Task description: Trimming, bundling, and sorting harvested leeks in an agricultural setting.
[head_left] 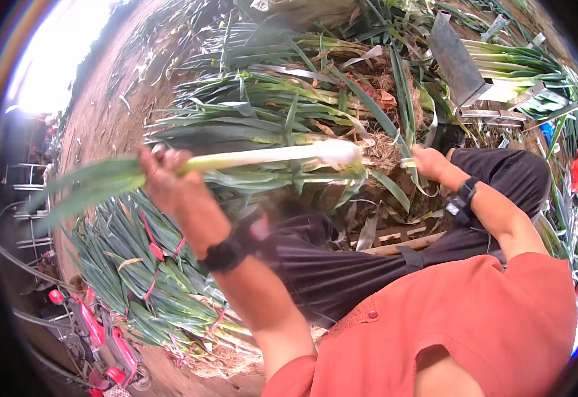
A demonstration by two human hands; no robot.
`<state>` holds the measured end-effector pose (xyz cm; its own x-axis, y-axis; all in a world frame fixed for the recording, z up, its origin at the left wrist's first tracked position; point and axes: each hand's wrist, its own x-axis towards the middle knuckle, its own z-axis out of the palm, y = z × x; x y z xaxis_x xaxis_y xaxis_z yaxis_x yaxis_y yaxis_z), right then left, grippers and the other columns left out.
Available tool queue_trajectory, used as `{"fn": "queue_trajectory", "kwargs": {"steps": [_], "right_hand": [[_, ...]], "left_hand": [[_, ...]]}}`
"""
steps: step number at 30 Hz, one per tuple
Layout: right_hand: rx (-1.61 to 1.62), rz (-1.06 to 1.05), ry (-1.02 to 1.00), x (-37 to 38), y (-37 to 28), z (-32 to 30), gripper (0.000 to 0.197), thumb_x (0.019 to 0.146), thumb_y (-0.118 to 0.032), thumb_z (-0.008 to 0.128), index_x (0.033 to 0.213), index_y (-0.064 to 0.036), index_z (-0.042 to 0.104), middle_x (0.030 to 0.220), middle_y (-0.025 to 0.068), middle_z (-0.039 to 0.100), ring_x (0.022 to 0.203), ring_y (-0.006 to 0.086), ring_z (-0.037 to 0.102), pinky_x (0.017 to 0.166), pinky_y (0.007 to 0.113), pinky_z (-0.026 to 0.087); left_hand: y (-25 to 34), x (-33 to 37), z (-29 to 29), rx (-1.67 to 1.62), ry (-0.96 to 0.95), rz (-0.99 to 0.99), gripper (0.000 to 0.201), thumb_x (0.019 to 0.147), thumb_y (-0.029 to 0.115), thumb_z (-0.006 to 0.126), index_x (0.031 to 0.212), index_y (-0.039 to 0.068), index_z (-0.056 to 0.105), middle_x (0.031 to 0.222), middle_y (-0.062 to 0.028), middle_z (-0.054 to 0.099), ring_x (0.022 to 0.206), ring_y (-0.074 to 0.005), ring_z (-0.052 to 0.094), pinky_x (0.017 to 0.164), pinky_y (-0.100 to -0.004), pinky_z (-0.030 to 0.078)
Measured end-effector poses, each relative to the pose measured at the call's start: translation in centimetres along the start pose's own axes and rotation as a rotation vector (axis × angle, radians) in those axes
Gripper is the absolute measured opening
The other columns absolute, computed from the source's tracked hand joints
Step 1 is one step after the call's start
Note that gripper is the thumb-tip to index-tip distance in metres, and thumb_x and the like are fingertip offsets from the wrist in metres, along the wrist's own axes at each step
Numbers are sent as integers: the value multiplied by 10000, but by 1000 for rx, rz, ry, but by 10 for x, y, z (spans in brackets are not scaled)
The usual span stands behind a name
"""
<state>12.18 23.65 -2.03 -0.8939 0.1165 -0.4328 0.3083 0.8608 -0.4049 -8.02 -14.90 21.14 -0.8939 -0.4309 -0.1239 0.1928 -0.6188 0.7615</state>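
Note:
My left hand (170, 173), slightly blurred, is wrapped round a leek (262, 157) held level above the pile. Its green leaves trail off to the left and its white root end points right. My right hand (429, 163) is closed beside that root end, apart from it, with the fingers pinched on long green leek leaves (405, 99) that rise away from it. Below and beyond both hands lies a heap of untrimmed leeks (256, 109), with brown roots (381, 153) at their right ends.
Tied leek bundles (150, 264) with pink bands lie at the lower left. A metal rack (457, 63) at the upper right holds cleaned leeks (514, 59). My bent legs (500, 178) flank the near side of the heap. A pink scooter (104, 334) stands at the far lower left.

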Motion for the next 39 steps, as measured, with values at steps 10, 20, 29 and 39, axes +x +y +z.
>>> {"fn": "queue_trajectory", "kwargs": {"steps": [10,20,29,39], "right_hand": [[195,-593,581,8,-166,-68,586,801,-394,594,1225,-26,428,1163,206,485,1097,317,477,935,372,378],[-27,-983,426,6,-220,-53,240,869,-273,507,784,-49,517,614,93,519,515,282,557,437,348,454],[-108,-944,373,-34,-138,-36,116,746,-149,549,860,-133,561,617,50,490,534,230,539,454,336,434],[-83,-314,150,-15,-79,-14,674,750,-522,588,1166,-5,468,1229,223,449,1115,330,462,912,392,392]], "left_hand": [[9,24,-20,-67,58,-8,227,833,204,627,722,92,463,607,24,389,454,-70,332,400,-216,276],[-10,15,-10,175,-68,59,135,909,190,501,969,71,481,641,-31,451,497,-95,421,428,-234,362],[-13,39,-29,204,103,114,116,873,130,526,776,78,490,562,14,399,418,-76,358,372,-222,279],[-5,35,-14,250,370,249,235,857,122,532,669,57,407,535,8,371,429,-94,354,377,-244,285]]}}
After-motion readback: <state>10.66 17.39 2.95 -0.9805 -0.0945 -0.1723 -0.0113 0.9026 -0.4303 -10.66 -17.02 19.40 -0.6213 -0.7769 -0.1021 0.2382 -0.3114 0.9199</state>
